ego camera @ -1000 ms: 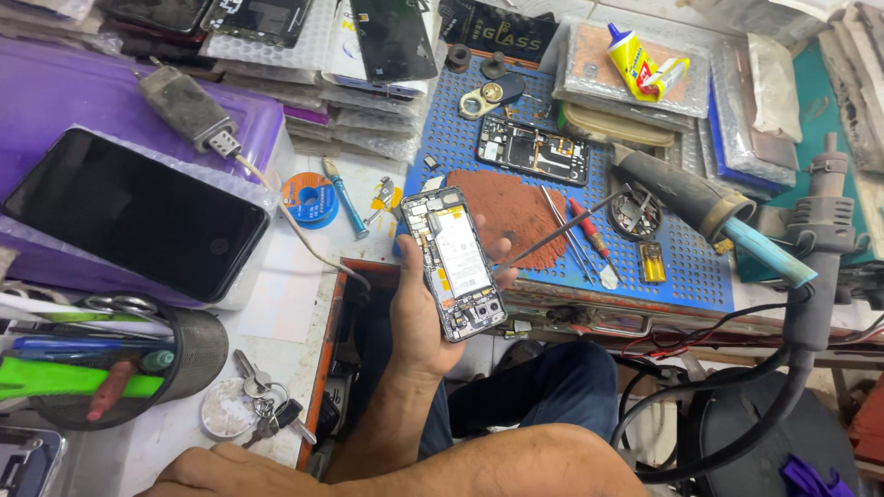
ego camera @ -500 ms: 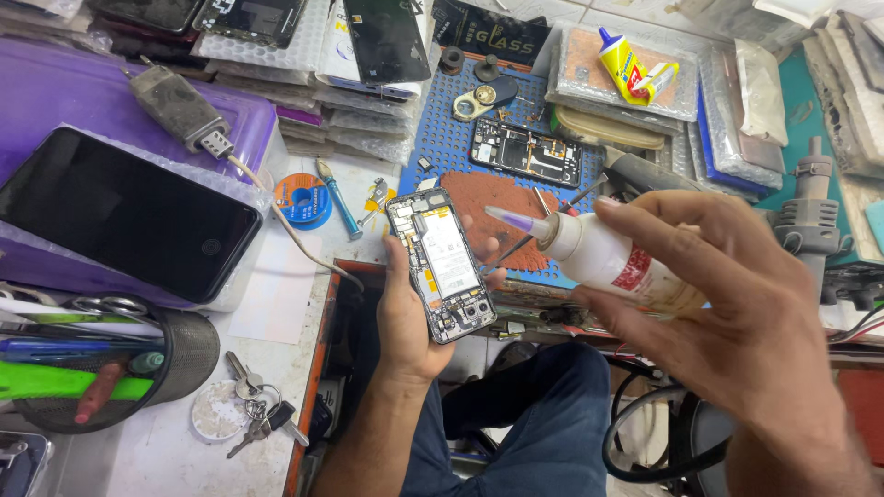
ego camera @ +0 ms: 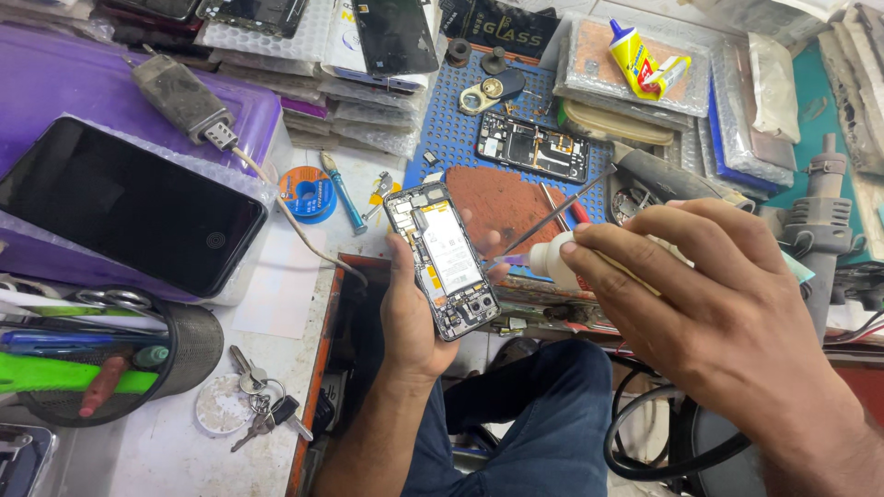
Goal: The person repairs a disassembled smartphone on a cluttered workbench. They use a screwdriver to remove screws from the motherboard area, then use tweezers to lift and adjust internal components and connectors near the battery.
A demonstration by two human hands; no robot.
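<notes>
Left hand (ego camera: 410, 313) grasps opened phone (ego camera: 444, 260), back cover off, battery showing, held above bench edge. Right hand (ego camera: 727, 313) clenched round small white bottle (ego camera: 552, 258), purple nozzle just beside phone's right edge. Black mesh cup (ego camera: 189, 354) at left holds pens and scissors. Keys (ego camera: 262, 410) lie near cup.
</notes>
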